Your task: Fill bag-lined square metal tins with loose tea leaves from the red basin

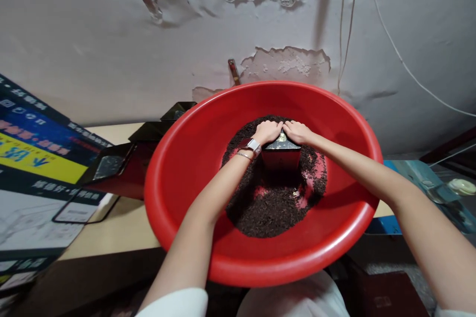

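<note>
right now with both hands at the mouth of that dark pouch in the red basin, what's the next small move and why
Probably sweep both hands toward each other, pushing the loose dark leaves behind the dark pouch into its open top. The left hand and right hand rest on the heap at the pouch's mouth, and the pouch stands upright among leaves in the red basin, so the leaves are within reach.

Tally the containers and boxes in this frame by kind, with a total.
Red plastic basin, holding loose dark tea leaves: 1
Dark open pouches: 2, one under both hands, one on the table left of the basin
Printed cardboard box: 1
Total: 4
</note>
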### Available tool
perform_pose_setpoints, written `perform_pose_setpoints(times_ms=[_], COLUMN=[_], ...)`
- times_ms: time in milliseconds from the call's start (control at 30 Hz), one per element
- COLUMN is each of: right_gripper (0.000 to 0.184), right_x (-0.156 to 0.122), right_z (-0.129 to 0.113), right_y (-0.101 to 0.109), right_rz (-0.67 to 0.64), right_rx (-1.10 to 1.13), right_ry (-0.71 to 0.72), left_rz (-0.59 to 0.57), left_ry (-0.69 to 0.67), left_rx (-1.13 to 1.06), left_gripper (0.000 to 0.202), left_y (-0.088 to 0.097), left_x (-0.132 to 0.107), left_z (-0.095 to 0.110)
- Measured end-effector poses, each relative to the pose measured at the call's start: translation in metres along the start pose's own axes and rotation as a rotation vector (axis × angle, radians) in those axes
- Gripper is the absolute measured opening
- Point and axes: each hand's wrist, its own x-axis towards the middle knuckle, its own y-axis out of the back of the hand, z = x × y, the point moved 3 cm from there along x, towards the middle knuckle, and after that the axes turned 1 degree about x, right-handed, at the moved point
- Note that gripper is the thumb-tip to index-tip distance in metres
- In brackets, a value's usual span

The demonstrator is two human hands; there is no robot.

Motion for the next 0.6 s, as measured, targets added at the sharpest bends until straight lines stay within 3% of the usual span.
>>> perform_pose_setpoints(times_ms=[200, 333, 500, 533, 600], right_gripper=[0.045, 0.042, 0.04, 0.042, 0.073], right_x=[0.004, 0.002, -0.018, -0.025, -0.039], right_z=[0.005, 0.003, 0.004, 0.006, 0.011], right_y=[-0.003, -0.001, 0.008, 0.009, 0.009], right_rz=[0.014, 0.032, 0.039, 0.021, -0.044], right_rx=[0.034, 0.079, 0.159, 0.197, 0.309], right_ry=[-0.019, -0.008, 0.046, 0.08, 0.169], left_rz=[0.035, 0.13, 0.2, 0.178, 0.108], left_ry=[0.015, 0.013, -0.054, -0.08, -0.08], left_rx=[-0.034, -0.088, -0.154, -0.207, -0.381], left_gripper=[0.054, 0.05, 0.043, 0.04, 0.04], left_y=[0.001, 0.007, 0.02, 0.022, 0.021], left_x=[0.0, -0.009, -0.025, -0.028, -0.035], left_z=[0.003, 0.004, -0.006, -0.011, -0.023])
